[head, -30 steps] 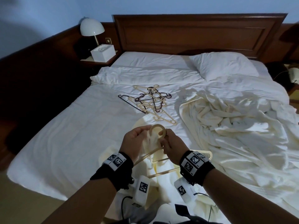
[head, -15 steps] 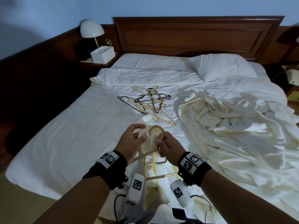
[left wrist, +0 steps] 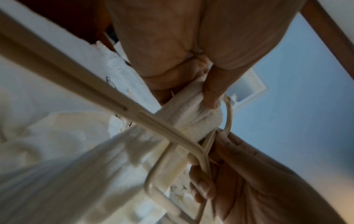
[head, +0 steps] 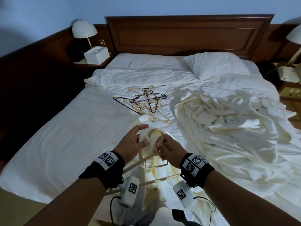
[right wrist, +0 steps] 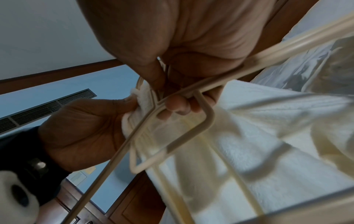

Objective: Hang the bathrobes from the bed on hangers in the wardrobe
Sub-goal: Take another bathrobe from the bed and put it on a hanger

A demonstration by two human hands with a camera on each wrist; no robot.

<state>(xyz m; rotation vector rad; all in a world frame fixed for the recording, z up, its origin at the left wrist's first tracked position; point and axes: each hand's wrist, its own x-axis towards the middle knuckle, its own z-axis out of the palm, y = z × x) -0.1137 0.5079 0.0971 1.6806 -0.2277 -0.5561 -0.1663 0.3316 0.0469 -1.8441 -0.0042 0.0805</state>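
Over the foot of the bed I hold a cream plastic hanger (head: 155, 160) with a white bathrobe (head: 151, 185) draped from it. My right hand (head: 169, 149) grips the hanger's neck just below the hook (head: 156, 132); the right wrist view shows the fingers (right wrist: 176, 104) curled round the hanger (right wrist: 172, 128). My left hand (head: 135, 141) pinches a bunched fold of the bathrobe (left wrist: 191, 115) against the hook, thumb (left wrist: 212, 94) pressed on the cloth. A second heap of cream bathrobes (head: 219, 121) lies on the bed's right half.
A pile of spare hangers (head: 145, 101), cream and dark, lies mid-bed beyond my hands. A pillow (head: 216, 64) sits by the wooden headboard (head: 187, 33). A lamp (head: 84, 31) and a white box (head: 96, 54) stand on the left nightstand. The wardrobe is out of view.
My hands and the hanger have drifted slightly toward me and lower. The left hand's fingers have spread and shifted over the bunched cloth at the hook. The right hand keeps its hold.
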